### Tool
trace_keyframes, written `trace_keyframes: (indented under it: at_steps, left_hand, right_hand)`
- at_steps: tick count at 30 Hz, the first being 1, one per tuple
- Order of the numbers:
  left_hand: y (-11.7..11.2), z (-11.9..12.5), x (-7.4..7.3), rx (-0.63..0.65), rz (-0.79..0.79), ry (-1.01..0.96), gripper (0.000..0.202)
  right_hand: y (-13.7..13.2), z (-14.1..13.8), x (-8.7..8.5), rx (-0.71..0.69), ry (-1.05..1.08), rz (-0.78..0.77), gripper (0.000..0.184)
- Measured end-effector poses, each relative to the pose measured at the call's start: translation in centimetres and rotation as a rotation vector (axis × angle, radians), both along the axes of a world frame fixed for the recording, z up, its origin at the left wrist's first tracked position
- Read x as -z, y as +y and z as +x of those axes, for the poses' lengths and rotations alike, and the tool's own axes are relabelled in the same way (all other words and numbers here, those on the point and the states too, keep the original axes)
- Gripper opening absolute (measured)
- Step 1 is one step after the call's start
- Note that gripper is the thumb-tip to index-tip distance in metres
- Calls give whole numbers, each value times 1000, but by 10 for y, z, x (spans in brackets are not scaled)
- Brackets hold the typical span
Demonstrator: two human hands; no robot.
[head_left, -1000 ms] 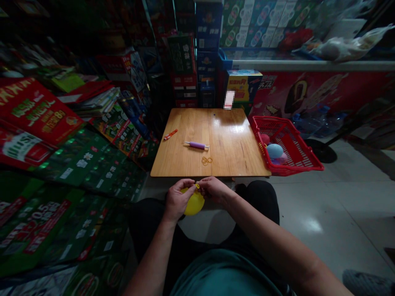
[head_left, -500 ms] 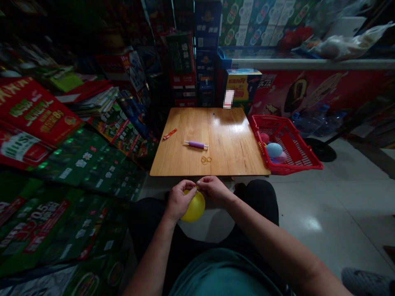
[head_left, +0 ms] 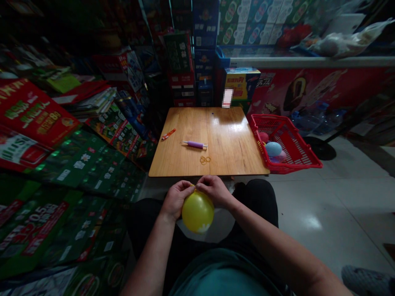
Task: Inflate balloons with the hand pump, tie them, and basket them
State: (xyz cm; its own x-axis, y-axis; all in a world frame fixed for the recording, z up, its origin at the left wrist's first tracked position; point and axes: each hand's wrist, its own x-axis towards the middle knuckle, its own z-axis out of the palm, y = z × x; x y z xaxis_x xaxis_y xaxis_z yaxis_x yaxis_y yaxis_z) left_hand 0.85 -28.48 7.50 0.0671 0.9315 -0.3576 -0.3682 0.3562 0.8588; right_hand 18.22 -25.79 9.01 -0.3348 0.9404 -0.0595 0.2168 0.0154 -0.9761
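Observation:
A blown-up yellow balloon (head_left: pixel 198 211) hangs between my knees, just off the near edge of the wooden table (head_left: pixel 230 154). My left hand (head_left: pixel 178 198) pinches its neck from the left. From the right, the fingers of my right hand (head_left: pixel 214 190) are closed on the same neck, close to the left fingertips. What exactly lies between the fingertips is too small to make out. On the table top are several rubber bands (head_left: pixel 205 160), a purple balloon pump (head_left: pixel 195 144) and a small red-orange packet (head_left: pixel 168 135).
Right of the table stands a red shopping basket (head_left: pixel 294 162) with balloons inside, one light blue (head_left: pixel 273 149). Stacked green cartons (head_left: pixel 74 164) crowd the left side. Behind the table are boxes (head_left: pixel 240 84) and a chest freezer (head_left: pixel 296 62).
The yellow balloon has swung out from behind my left hand, and more of its round body shows below both hands. My hands stay together at its neck.

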Motion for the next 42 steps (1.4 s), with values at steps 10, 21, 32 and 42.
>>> trace_keyframes:
  at_steps: [10,21,32,42]
  left_hand:
    - [6,12,-11,78,81,70,25]
    - [28,49,-25,89,65,75,50]
    - [105,188,-31,127,265,364,47]
    - [174,340,-15,392,569,536,58]
  right_hand:
    - [3,15,0,-126,88,-87,20]
    - [37,82,0,390,306,-143,16]
    - [86,219,6,606,222,-43,26]
    - [127,373,23,917,271,39,45]
